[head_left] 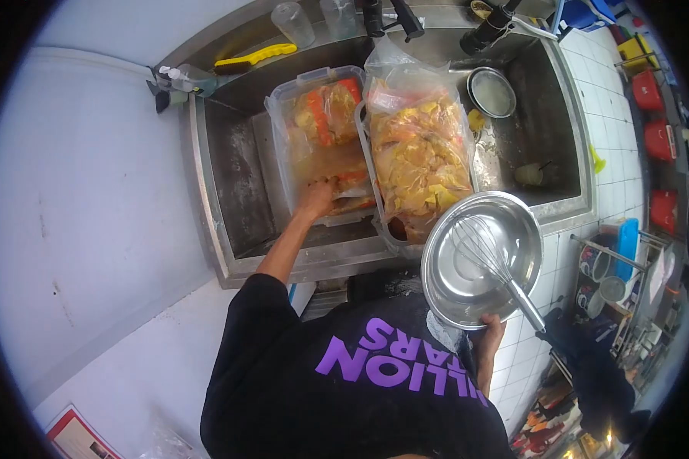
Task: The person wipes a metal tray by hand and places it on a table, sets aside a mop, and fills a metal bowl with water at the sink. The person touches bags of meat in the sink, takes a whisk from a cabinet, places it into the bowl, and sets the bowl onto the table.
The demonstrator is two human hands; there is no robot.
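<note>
My left hand (319, 197) reaches into a clear plastic tub (280, 138) in the left sink basin, its fingers closed at a wrapped orange-and-yellow package (350, 183) near the tub's front. Another such package (325, 111) lies at the back of the tub. My right hand (490, 333) grips the near rim of a shiny metal bowl (519, 252), thumb over the edge, fingers hidden underneath. A wire whisk (488, 249) rests in the bowl, its handle over the rim. Beside the left tub, a second tub (373, 180) holds a large clear bag of yellow marinated pieces (421, 153).
A round metal container (491, 92) and a small cup (530, 174) are in the right basin (555, 115). Along the back ledge are a yellow-handled brush (256, 56), clear containers (292, 24) and black taps (409, 23). A cluttered rack (620, 264) stands at the right.
</note>
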